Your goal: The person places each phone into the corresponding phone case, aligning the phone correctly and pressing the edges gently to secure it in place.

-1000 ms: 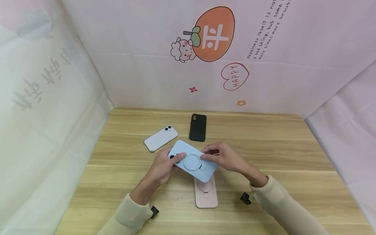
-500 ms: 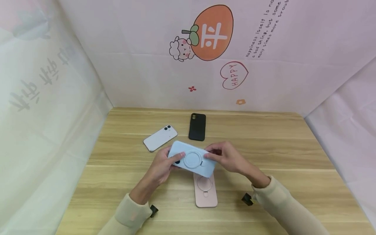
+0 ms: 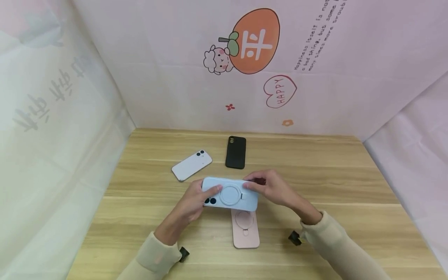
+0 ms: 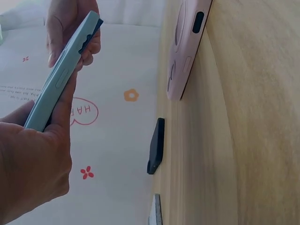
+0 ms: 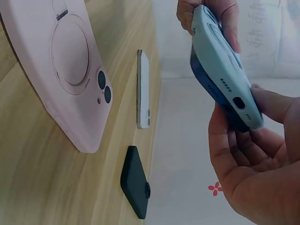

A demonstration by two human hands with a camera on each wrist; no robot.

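A light blue phone case (image 3: 230, 194) with a ring on its back is held level above the table. My left hand (image 3: 191, 200) grips its camera end, thumb on the back beside the ring. The right hand (image 3: 271, 188) pinches the other end, with the thumb on top and fingers beneath. In the right wrist view a dark blue slab (image 5: 211, 84) shows along the underside of the case; whether it is a phone, I cannot tell. Partly beneath the case, a pink phone case (image 3: 245, 229) with a ring lies on the table.
A white phone (image 3: 191, 165) lies back-up at the left, behind the left hand. Further back is a black phone case (image 3: 236, 152). All lie on the wood-grain table (image 3: 315, 163), with a printed white cloth (image 3: 168, 93) hanging behind.
The light blue case has turned from a slant to nearly level, its camera end coming down toward me. Both hands keep their hold; the things on the table have not moved.
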